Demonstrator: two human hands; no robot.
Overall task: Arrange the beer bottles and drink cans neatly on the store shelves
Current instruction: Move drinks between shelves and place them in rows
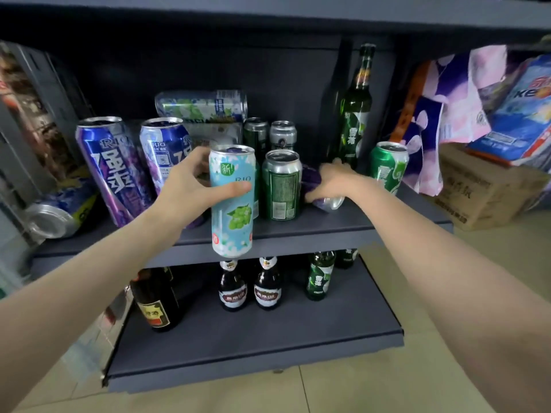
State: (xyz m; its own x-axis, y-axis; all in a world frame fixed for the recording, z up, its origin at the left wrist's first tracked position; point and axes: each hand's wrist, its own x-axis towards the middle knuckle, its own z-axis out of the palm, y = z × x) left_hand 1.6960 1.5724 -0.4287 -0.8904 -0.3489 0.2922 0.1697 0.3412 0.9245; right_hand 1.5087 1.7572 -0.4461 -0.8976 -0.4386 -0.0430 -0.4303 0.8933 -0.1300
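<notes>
dark grey metal shelving stood over a pale tiled floor (357, 391), with an upper shelf (313, 231) of cans and a lower shelf (238, 347) of glass bottles. the left hand (190, 186) held a tall, slim, light blue can (232, 201) upright in front of the upper shelf's edge, fingers and thumb curled round its smooth aluminium body; its label read "rio" above a picture of green grapes. the right hand (331, 180) reached onto the upper shelf, its fingers wrapped over a purple can (323, 198) lying on its side. just left of it stood a green can (281, 186) with fine print, and a green bottle (356, 114) rose behind. two purple "rio" cans (113, 171) leaned at the left, another can (202, 105) lay flat on top at the back. below, two dark bottles (249, 283) with red oval labels stood side by side. a cardboard box (483, 198) sat at the right.
</notes>
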